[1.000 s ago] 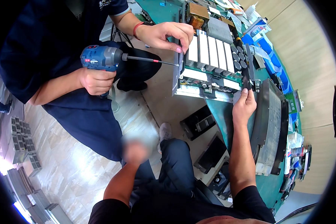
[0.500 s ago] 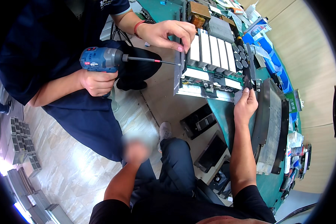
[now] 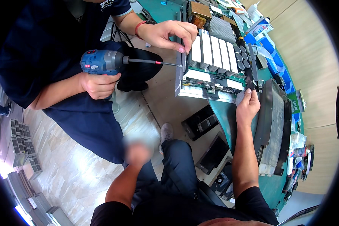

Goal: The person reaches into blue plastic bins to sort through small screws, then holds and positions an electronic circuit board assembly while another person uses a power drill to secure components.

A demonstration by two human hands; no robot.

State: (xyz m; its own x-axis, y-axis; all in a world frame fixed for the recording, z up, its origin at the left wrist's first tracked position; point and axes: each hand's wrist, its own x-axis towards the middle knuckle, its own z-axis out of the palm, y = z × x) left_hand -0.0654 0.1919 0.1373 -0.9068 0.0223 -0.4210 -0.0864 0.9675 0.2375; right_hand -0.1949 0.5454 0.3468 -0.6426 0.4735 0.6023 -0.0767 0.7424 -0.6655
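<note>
Nearest, below me, sit the seated person's dark trousers, with the left hand low beside one knee; that hand is blurred, so I cannot tell whether it holds anything. Farther up, the bare right hand grasps the near right corner of an open metal unit, thumb on top. The unit lies at the edge of a green bench, its near left corner jutting out over the floor. Inside are a row of white-topped blocks and a cluster of round black parts. A gray metal panel lies to its right.

Across from the person, a co-worker grips a blue power drill in one hand, its long bit pointing at the unit's side plate; the other hand pinches that plate's upper edge. Beyond stand blue bins against a pale wall.
</note>
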